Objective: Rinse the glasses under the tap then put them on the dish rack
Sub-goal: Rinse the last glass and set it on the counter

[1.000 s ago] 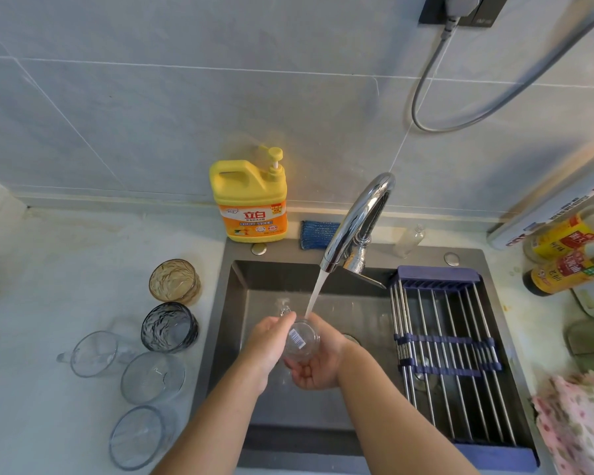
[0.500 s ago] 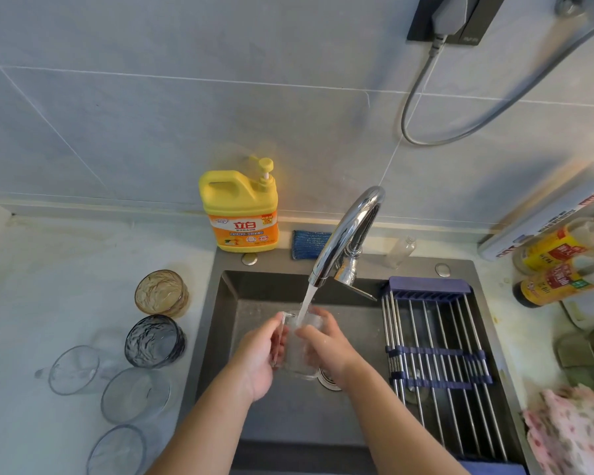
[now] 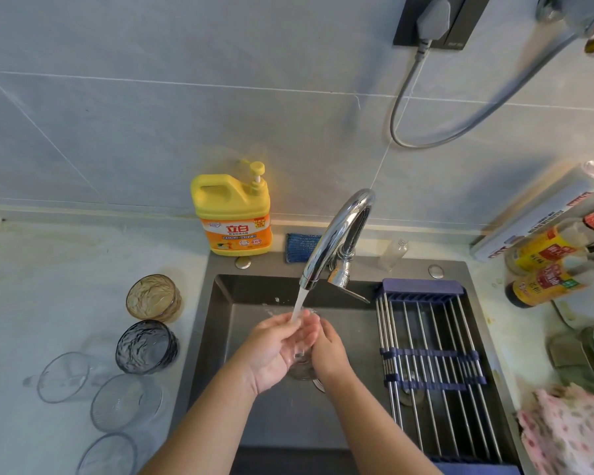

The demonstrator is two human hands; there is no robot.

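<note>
Over the dark sink (image 3: 220,337) both hands hold a small clear glass (image 3: 300,366) upright under the running chrome tap (image 3: 336,238). My left hand (image 3: 275,351) wraps its left side, and my right hand (image 3: 328,351) grips its right side. The water stream falls onto the fingers at the glass's mouth. Most of the glass is hidden by the hands. A steel and blue dish rack (image 3: 432,358) spans the sink's right half, with nothing on it. Left on the counter stand an amber glass (image 3: 153,296), a dark grey glass (image 3: 146,346) and several clear glasses (image 3: 126,401).
A yellow detergent jug (image 3: 232,214) and a blue sponge (image 3: 300,246) sit behind the sink. Sauce bottles (image 3: 549,265) and a foil roll (image 3: 542,214) crowd the right counter, with a pink cloth (image 3: 570,430) nearer. A grey cable (image 3: 426,125) hangs on the tiled wall.
The glass has been turned from lying on its side, base towards me, to upright under the stream. Both hands have shifted round it, with fingers now at its mouth.
</note>
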